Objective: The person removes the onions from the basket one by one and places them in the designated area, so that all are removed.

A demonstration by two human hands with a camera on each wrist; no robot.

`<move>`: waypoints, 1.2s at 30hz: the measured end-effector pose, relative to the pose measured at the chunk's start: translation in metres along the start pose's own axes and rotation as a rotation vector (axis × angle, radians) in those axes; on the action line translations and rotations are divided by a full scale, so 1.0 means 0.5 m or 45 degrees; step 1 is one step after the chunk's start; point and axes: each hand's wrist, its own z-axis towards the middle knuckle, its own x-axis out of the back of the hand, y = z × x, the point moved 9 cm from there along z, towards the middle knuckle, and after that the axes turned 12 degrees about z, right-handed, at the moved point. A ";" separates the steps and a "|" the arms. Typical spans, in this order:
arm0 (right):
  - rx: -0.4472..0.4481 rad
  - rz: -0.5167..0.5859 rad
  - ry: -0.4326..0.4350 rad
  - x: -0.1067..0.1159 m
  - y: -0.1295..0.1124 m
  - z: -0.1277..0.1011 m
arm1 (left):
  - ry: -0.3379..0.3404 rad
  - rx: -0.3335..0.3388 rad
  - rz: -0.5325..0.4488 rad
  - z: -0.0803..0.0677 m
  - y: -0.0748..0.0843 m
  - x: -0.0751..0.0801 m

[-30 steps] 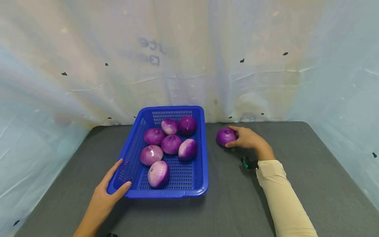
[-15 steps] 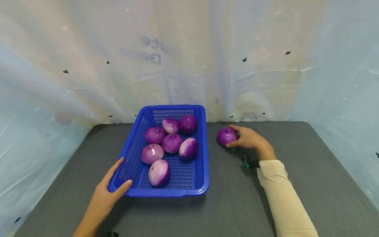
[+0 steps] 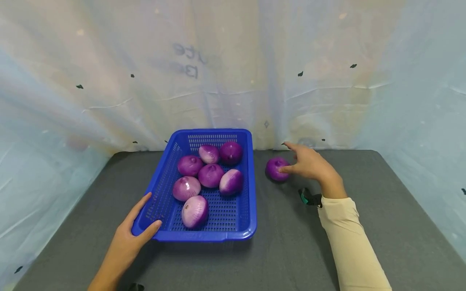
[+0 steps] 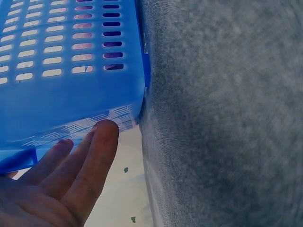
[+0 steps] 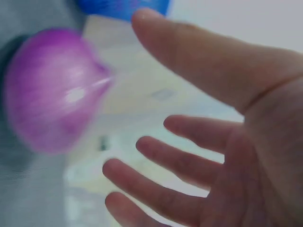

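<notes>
On the dark grey table stands a blue perforated basket (image 3: 253,190) holding several purple onions (image 3: 211,175). My left hand (image 3: 124,238) grips its near left corner, thumb over the front rim and fingers along the outer wall. In the left wrist view those fingers (image 4: 97,165) lie under the slotted blue wall. One purple onion (image 3: 275,169) sits on the table to the right of the basket. Above it is my right hand (image 3: 309,163), fingers spread, its thumb overlapping the onion in the head view. The right wrist view shows a gap between the hand and this onion (image 5: 52,90).
Pale plastic sheeting (image 3: 233,72) hangs behind the table and at both sides, with dark marks on it. The grey table (image 3: 291,250) runs back to the sheeting. A dark wrist strap (image 3: 309,198) shows at the right sleeve.
My right hand has let go of the lone onion, spread its fingers and lifted slightly up and to the right. The onion stays on the table; my left hand keeps its place.
</notes>
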 end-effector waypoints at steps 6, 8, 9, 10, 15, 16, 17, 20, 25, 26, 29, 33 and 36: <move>0.154 -0.026 0.061 0.012 -0.090 -0.028 | 0.010 -0.012 0.002 -0.001 0.001 -0.001; 0.253 -0.003 0.067 0.002 -0.127 -0.034 | 0.011 -0.018 0.010 -0.001 0.002 0.000; 0.304 0.000 0.073 -0.007 -0.145 -0.036 | 0.010 -0.015 0.014 -0.001 0.002 0.000; 0.352 0.002 0.074 -0.020 -0.164 -0.037 | 0.008 -0.011 0.018 -0.002 0.001 0.000; 0.538 -0.099 0.012 -0.118 -0.251 -0.037 | 0.002 0.023 0.030 -0.003 -0.009 0.001; 0.563 -0.128 -0.004 -0.138 -0.264 -0.037 | 0.001 0.026 0.030 -0.003 -0.009 0.001; 0.577 -0.166 -0.015 -0.155 -0.274 -0.036 | -0.001 0.023 0.025 -0.002 -0.009 0.001; 0.563 -0.277 -0.018 -0.190 -0.284 -0.030 | 0.002 0.008 0.018 -0.001 -0.005 0.000; 0.481 -0.317 -0.044 -0.212 -0.273 -0.016 | 0.018 -0.007 0.023 -0.002 -0.002 0.000; 0.472 -0.302 -0.062 -0.216 -0.271 -0.014 | 0.022 -0.012 0.023 -0.002 -0.001 0.001; 0.474 -0.252 -0.134 -0.229 -0.272 -0.011 | 0.037 -0.024 0.022 -0.002 0.001 0.004; 0.523 -0.235 -0.212 -0.242 -0.279 -0.013 | 0.035 -0.034 0.013 0.000 0.004 0.005; 0.571 -0.259 -0.255 -0.249 -0.283 -0.016 | 0.027 -0.035 0.008 0.002 0.003 0.002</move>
